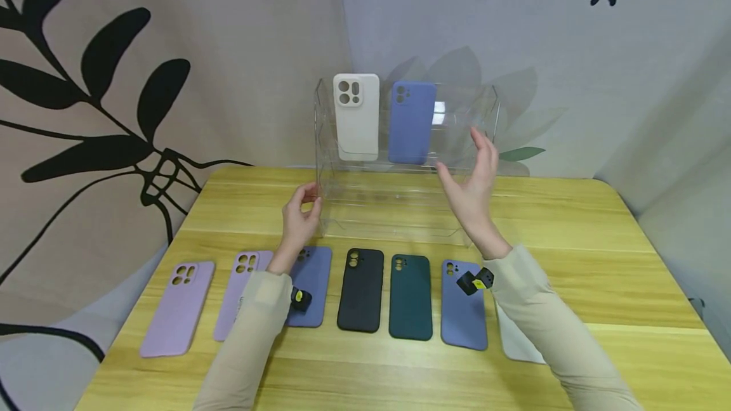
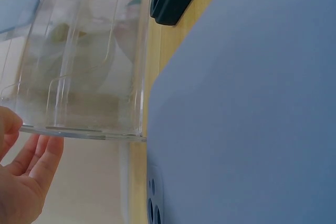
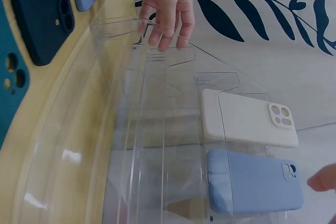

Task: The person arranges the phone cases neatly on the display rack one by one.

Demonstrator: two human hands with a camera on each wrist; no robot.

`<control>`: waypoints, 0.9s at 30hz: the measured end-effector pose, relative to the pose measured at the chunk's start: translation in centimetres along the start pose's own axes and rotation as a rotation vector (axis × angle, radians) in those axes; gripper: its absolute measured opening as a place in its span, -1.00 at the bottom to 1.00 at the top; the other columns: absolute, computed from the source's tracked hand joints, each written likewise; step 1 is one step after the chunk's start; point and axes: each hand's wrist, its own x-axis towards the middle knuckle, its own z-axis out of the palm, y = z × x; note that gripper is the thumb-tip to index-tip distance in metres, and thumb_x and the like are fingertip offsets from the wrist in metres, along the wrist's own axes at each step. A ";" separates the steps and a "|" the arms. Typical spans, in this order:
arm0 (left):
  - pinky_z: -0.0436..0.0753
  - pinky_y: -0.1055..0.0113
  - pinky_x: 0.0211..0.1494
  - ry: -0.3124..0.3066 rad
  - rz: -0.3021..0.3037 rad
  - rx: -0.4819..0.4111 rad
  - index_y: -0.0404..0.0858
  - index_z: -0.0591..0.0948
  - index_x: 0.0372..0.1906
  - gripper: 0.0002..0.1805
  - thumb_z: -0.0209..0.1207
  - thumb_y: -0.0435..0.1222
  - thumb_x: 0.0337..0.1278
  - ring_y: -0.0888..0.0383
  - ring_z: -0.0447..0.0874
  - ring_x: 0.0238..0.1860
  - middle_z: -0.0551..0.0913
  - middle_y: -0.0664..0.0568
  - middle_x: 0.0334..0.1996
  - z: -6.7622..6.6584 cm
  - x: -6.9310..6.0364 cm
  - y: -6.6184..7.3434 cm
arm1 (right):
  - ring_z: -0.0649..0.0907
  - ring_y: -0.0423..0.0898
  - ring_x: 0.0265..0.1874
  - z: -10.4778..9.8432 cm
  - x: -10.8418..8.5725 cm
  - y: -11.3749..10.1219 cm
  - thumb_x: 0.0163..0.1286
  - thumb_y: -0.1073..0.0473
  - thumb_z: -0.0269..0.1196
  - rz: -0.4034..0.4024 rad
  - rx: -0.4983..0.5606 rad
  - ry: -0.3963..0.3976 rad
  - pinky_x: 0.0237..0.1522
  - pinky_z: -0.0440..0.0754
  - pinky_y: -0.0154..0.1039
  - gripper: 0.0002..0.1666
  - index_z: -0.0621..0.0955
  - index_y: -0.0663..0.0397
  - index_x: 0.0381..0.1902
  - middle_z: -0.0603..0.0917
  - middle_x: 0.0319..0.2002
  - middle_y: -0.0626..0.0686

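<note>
A clear plastic tiered display stand (image 1: 394,208) stands on the table. On its upper tier a white phone case (image 1: 358,125) and a blue phone case (image 1: 411,124) lean side by side. My left hand (image 1: 301,215) holds the stand's left side panel near its front edge, thumb and fingers at the rim; the left wrist view shows its fingertips (image 2: 47,153) against the panel. Raised by the stand's right side, my right hand (image 1: 474,189) has its thumb and fingers spread apart, holding nothing. Just part of it enters the right wrist view.
Phone cases lie in a row before the stand: purple ones (image 1: 177,309) at left, then blue, black (image 1: 361,290), dark green (image 1: 410,297), blue (image 1: 464,316) and a pale one (image 1: 516,338) partly under my right sleeve. A patterned curtain (image 1: 257,49) hangs behind the wooden table (image 1: 571,221).
</note>
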 end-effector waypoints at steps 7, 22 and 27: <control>0.65 -0.03 -0.29 -0.009 -0.009 -0.011 -0.65 0.45 -0.03 -0.71 0.06 -0.65 0.10 -0.28 0.56 -0.18 0.55 -0.45 -0.18 0.0 0.0 -0.4 | 0.33 0.17 0.19 -1.6 -1.1 -1.0 0.07 0.46 0.31 0.037 0.017 0.007 0.22 0.28 0.04 -0.27 0.32 0.44 0.22 0.34 0.17 0.35; 0.69 0.14 -0.31 -0.001 -0.016 0.003 -0.53 0.48 0.01 -0.69 0.09 -0.57 0.13 -0.18 0.57 -0.17 0.57 -0.33 -0.16 0.5 0.3 -3.8 | 0.48 0.19 0.06 -4.4 -4.5 2.0 0.10 0.43 0.32 0.106 -0.042 -0.017 0.11 0.43 0.14 -0.42 0.46 0.46 0.11 0.50 0.02 0.36; 0.68 0.15 -0.31 -0.002 -0.021 0.001 -0.54 0.49 0.00 -0.70 0.09 -0.57 0.14 -0.17 0.58 -0.17 0.57 -0.33 -0.15 0.5 0.3 -3.6 | 0.51 0.20 0.01 -5.5 -5.8 2.6 0.08 0.45 0.33 0.115 -0.072 -0.012 0.13 0.46 -0.21 -0.44 0.49 0.44 0.09 0.54 -0.01 0.33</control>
